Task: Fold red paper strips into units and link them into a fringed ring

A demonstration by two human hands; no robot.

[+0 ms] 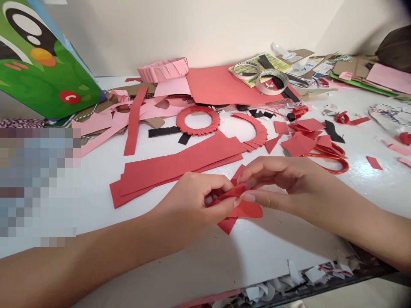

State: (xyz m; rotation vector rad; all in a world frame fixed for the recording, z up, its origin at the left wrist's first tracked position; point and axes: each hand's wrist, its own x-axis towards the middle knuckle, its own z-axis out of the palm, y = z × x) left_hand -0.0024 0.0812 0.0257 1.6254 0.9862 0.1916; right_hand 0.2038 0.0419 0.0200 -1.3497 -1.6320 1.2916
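Both hands meet over the white table around a folded piece of red paper (248,209). My left hand (195,196) pinches its left side between thumb and fingers. From the right, my right hand (282,182) grips the same paper with thumb and fingertips. The inner folds are partly hidden by the fingers. Just beyond my left hand lies a stack of red paper strips (173,167). Behind it sit a pleated red paper ring (185,130) and a curved pleated red piece (257,130) shaped like a half ring.
Red-handled scissors (334,167) lie partly under red paper scraps (300,143). Tape rolls (272,82) rest on a red sheet (208,85) near the wall. A pink pleated ring (165,70) stands at the back. A green cartoon bag (48,85) is at left; paper shreds (295,278) line the front edge.
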